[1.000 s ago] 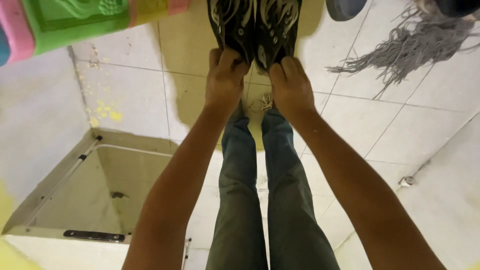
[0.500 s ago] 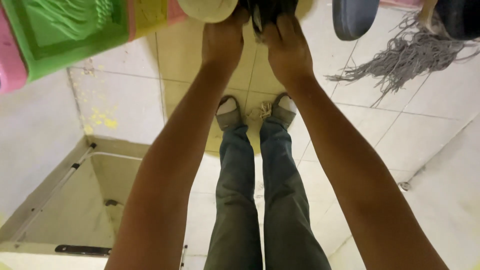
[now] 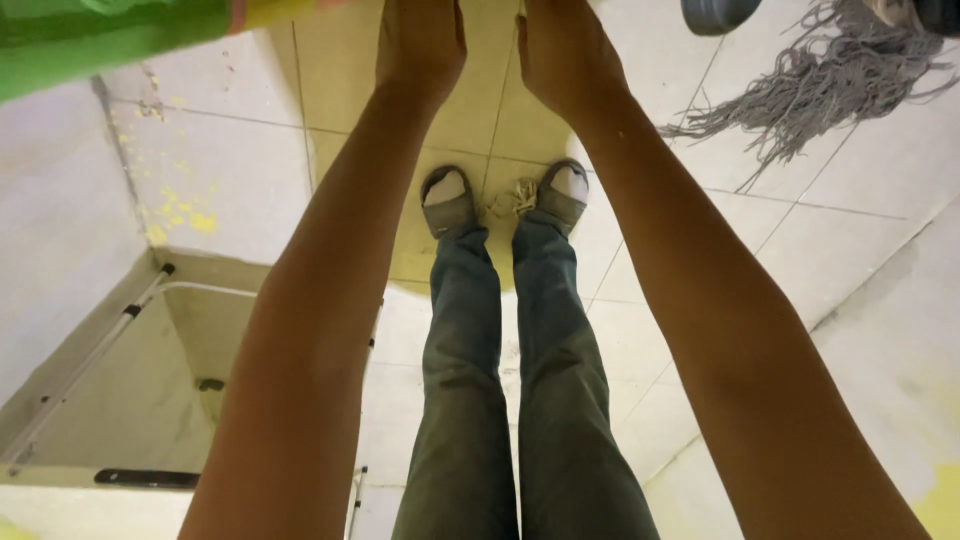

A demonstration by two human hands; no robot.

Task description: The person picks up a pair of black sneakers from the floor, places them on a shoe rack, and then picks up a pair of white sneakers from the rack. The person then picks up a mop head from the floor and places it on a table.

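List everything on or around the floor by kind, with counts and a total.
Hands: 2, left hand and right hand, fingers out of frame
Sandals: 2
Mop head, grey strands: 1
Green container: 1
Dark round object at the top edge: 1
Total: 7

No package, label, sign or screen can be made out with any certainty. The nearest candidate is a bright green object (image 3: 110, 40) with a pink and yellow edge at the top left corner, cut off by the frame's edge; what it is cannot be told.
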